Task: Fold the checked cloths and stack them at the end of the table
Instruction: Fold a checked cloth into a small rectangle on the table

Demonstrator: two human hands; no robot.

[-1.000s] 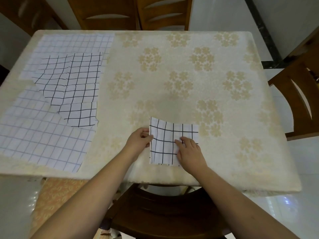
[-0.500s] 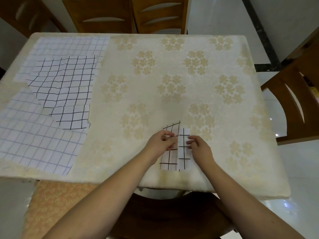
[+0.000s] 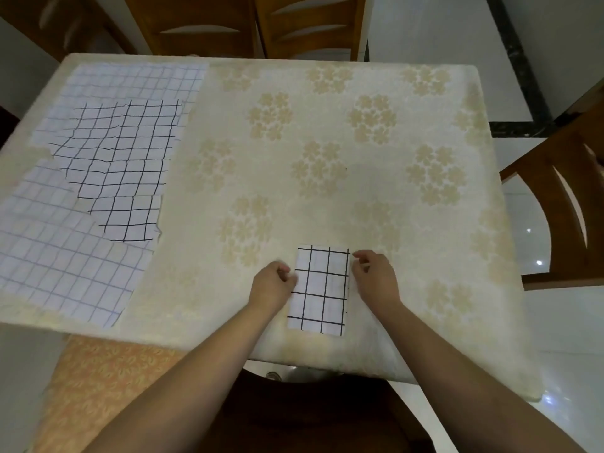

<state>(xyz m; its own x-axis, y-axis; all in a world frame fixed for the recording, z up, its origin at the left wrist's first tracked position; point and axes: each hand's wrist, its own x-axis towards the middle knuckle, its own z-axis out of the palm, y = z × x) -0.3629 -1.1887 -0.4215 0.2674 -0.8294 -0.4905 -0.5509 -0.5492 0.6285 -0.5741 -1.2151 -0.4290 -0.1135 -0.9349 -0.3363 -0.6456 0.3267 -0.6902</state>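
Folded checked cloth point(image 3: 319, 289), white with a bold black grid, lies flat as a narrow upright rectangle near the front edge of the bench point(image 3: 327, 132), which wears a cream cover printed with pale flower clusters. Left hand point(image 3: 272, 282) sits at the cloth's left edge with fingers curled; its grip seems to pinch that edge, though the fingertips are hard to make out. Right hand point(image 3: 375, 278) sits just beside the right edge, fingers loosely curled, its grip released and holding nothing. Over at the left end of the bench lie unfolded black-grid cloths point(image 3: 121, 158) overlapping on top of larger pale-lined checked cloths point(image 3: 58, 266). Wooden chairs point(image 3: 248, 24) stand around the bench.
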